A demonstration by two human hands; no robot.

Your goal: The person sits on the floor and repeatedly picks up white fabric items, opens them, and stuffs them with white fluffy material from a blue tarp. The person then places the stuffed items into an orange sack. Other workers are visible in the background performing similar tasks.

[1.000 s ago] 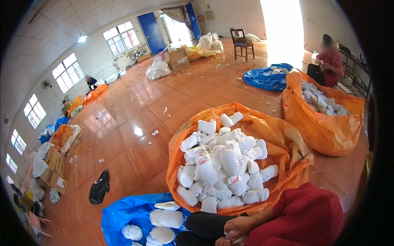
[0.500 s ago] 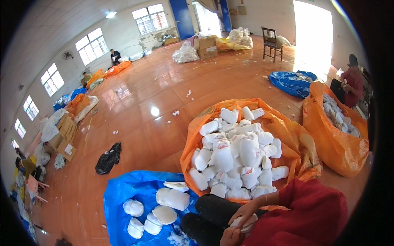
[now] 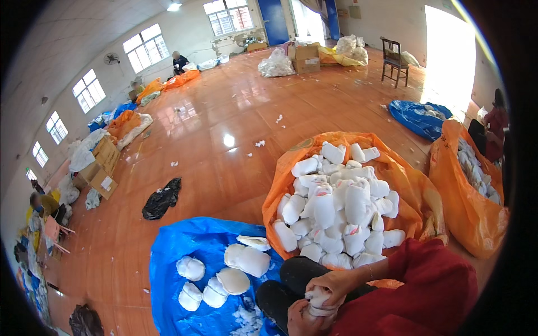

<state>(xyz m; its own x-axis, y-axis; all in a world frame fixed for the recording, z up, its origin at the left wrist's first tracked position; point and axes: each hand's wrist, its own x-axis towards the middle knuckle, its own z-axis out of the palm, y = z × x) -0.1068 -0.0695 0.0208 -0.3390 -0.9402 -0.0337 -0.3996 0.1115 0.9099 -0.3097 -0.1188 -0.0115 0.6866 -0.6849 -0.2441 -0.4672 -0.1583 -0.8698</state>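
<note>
In my lap, both hands grip a small white stuffed cloth piece point(image 3: 320, 297). My right hand point(image 3: 334, 281) is closed over its upper side, thumb and fingers pressing its end. Lower down, my left hand point(image 3: 304, 320) wraps the near side. Fingers partly hide the piece. Ahead of my knees, a heap of white stuffed cloth pieces point(image 3: 324, 207) fills an opened orange sack point(image 3: 412, 185). To the left, a blue plastic sheet point(image 3: 168, 246) carries several rounded white padded pieces point(image 3: 233, 281) and loose white fluff point(image 3: 246, 318).
A second orange sack point(image 3: 468, 213) of pale pieces stands at the right near a seated person point(image 3: 496, 126). Beyond lie a blue sack point(image 3: 417, 120) and a wooden chair point(image 3: 395, 61). A black plastic bag point(image 3: 161, 199) lies on the tiled floor; boxes point(image 3: 103, 165) line the left wall.
The whole scene has shifted rightward in view as my head turned left. My fingers have changed their hold on the white stuffed cloth piece, which shows more of its end now.
</note>
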